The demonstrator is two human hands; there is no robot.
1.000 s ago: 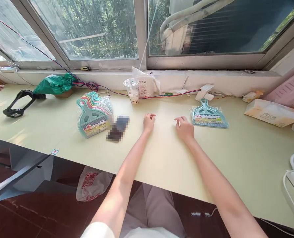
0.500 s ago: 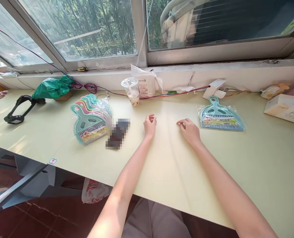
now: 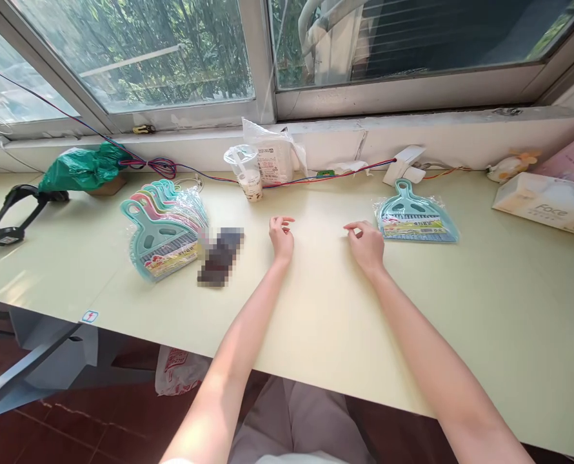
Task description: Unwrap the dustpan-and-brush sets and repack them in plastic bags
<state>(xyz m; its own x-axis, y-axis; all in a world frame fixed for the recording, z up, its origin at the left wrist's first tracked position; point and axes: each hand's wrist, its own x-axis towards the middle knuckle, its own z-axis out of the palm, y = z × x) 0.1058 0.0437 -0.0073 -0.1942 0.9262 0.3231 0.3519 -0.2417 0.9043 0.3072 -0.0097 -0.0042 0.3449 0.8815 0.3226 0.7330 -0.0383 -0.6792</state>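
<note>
My left hand (image 3: 282, 240) rests on the pale yellow-green table (image 3: 326, 309), fingers loosely curled and apart, holding nothing. To its right, my right hand (image 3: 366, 245) is also on the table with its fingers bent and nothing held. Just beyond the right hand lies a wrapped light-blue dustpan and brush set (image 3: 413, 216). A fanned stack of wrapped dustpan sets (image 3: 164, 235), blue, pink and green, sits left of my left hand. Between that stack and my left hand is a dark pixelated object (image 3: 220, 256).
A lidded drink cup (image 3: 246, 174) and a plastic bag (image 3: 277, 158) stand by the window ledge. Cables run along the back. A green bag (image 3: 81, 169) and black frame-shaped item (image 3: 13, 212) lie left; a tissue box (image 3: 548, 201) is at right.
The view has shifted to the right, so objects appear further left. My hands are slightly farther apart, and the right hand now looks closer to the single dustpan set.
</note>
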